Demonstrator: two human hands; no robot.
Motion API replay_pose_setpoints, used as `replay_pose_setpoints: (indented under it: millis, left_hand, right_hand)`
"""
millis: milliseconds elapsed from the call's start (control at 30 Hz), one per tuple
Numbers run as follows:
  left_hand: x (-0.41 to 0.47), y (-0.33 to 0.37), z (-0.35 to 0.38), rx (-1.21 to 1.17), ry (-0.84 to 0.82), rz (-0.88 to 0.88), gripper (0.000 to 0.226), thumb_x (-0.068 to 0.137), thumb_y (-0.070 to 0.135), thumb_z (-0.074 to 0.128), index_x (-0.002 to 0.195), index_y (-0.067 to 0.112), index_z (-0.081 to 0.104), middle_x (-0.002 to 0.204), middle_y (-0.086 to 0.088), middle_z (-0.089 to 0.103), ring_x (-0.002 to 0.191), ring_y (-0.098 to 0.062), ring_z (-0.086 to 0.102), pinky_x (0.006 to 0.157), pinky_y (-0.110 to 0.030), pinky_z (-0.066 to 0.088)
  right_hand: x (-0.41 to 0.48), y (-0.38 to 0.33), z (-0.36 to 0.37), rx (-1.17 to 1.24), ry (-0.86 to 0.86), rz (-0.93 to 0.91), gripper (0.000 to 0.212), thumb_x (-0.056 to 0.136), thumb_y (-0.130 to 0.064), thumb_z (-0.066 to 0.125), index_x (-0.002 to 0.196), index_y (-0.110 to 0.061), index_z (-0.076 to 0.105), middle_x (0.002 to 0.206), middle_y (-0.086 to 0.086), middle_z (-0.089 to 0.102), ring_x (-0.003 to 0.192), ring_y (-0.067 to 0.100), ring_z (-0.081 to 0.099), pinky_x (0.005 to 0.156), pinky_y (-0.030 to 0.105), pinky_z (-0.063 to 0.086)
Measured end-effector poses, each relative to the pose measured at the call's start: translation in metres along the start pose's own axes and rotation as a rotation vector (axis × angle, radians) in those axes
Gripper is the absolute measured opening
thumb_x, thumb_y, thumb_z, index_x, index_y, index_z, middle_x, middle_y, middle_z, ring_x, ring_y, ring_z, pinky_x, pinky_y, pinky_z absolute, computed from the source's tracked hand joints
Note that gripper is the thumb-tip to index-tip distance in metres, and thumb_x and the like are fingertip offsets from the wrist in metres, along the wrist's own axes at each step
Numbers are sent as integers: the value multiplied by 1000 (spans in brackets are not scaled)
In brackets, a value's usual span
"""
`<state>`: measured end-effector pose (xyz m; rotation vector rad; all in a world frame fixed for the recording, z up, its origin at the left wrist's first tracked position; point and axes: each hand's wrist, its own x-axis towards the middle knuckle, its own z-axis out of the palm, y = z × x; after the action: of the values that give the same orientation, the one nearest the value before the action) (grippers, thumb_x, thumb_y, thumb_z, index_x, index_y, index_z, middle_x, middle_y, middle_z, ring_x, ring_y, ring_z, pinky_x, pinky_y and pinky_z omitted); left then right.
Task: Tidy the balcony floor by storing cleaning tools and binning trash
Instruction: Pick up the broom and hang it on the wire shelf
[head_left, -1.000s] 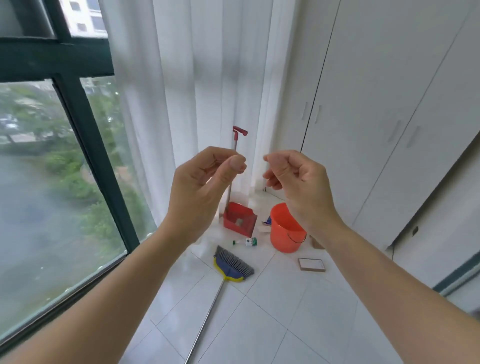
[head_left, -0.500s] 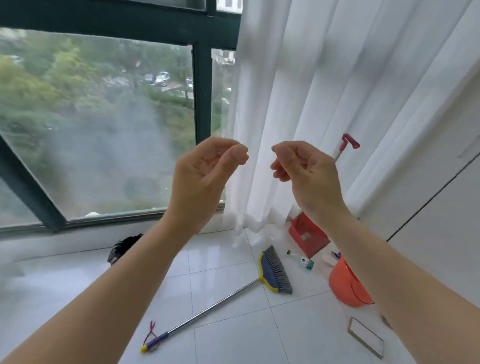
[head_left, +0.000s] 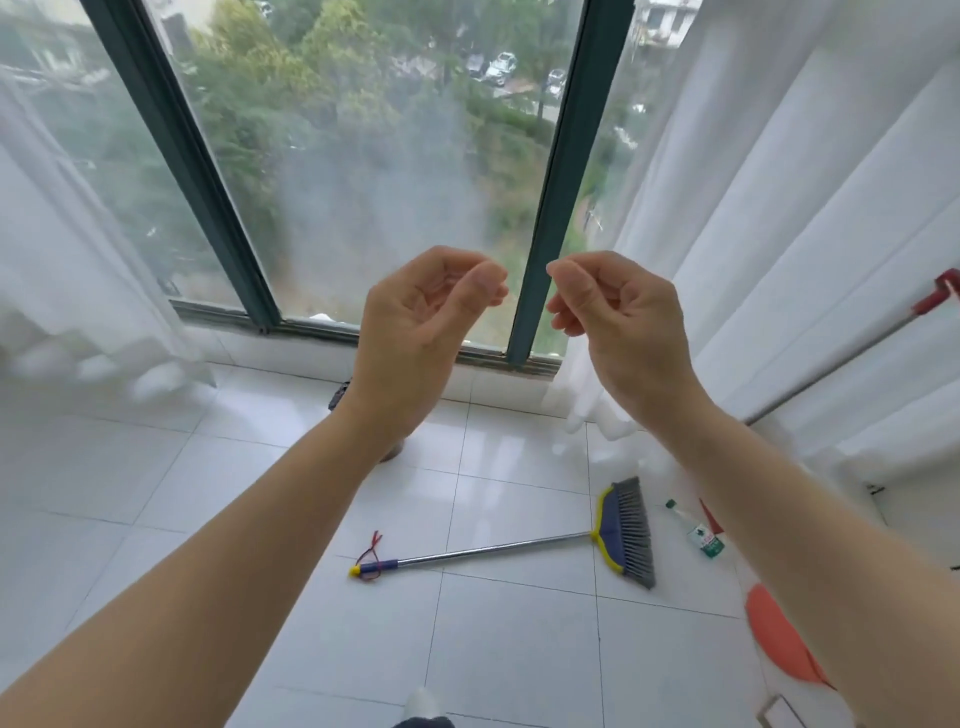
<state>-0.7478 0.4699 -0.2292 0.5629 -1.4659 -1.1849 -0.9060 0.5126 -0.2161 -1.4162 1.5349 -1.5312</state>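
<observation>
Head view looks down past two raised forearms to a white tiled floor where nothing has been picked up yet. Both the left hand (head_left: 415, 332) and the right hand (head_left: 623, 322) hang at chest height in front of the window (head_left: 363, 156), fingers curled loosely inward with thumb near forefinger, and neither holds anything. The broom (head_left: 519, 551) lies flat on the tiles below them, its metal pole running from a blue and yellow grip with a red hanging loop toward the brush head (head_left: 626, 525) at the right. It looks light and stiff, though long enough to swing awkwardly; a hold on the bare pole nearer the head than the grip would likely balance it best, since the head is probably the heavier end, and smooth metal may slip in a loose fist. Just beside the bristles lies a small bottle (head_left: 696, 530) with a green cap, on its side; it looks like light plastic, probably trash, and should roll at a nudge, so closing the fingers around its body seems safer than pinching the neck. An orange bucket (head_left: 774, 639) shows partly behind the right forearm, rigid and probably easy to lift by its rim. A red-tipped handle (head_left: 930, 306) leans against the white curtain (head_left: 779, 260) at the right; what it belongs to is hidden.
</observation>
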Motion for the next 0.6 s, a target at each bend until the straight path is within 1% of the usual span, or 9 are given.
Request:
replay_pose_setpoints:
  millis: [167,233,333,433,533,600]
  left_hand:
    - [16,-38,-8,58,12,-65,8,88,23,61,87,16,66,76,8,69,78,-14,66,80,-28,52]
    - [17,-50,-10,79,34,-99,7,90,17,60,87,14,65,76,7,69,77,-11,67,79,-25,52]
    - [14,-73,-15,109,71,-158,7,92,11,58,89,9,64,78,-1,67,76,-6,66,77,-18,50]
    - [10,-104,-18,130,124,-205,7,93,10,57,91,7,64,78,-2,66,75,-5,65,77,-16,49]
    - [1,-149,-22,170,209,-220,9,92,14,59,88,12,66,77,3,67,76,-6,65,75,-16,50]
    - [-8,-176,-25,187,262,-235,9,92,16,60,86,17,66,75,6,69,76,-6,65,74,-16,50]
  right_hand:
    - [25,35,18,5,-45,33,12,93,-19,58,92,-9,64,71,4,62,61,7,57,60,15,46]
    - [30,49,24,30,-67,62,11,93,-19,58,91,-10,64,70,4,61,61,7,57,60,16,47]
    - [38,76,36,41,-133,114,8,92,-19,59,89,-13,64,71,4,60,62,8,56,63,18,50]
    - [51,109,46,46,-207,134,10,92,-18,59,92,-9,64,72,5,61,65,13,56,64,22,51]
    - [61,155,58,51,-281,122,7,91,-18,60,90,-12,65,71,2,61,64,14,56,63,22,48]
    - [61,185,66,54,-326,121,8,91,-16,60,85,-18,64,70,2,61,65,16,55,65,27,49]
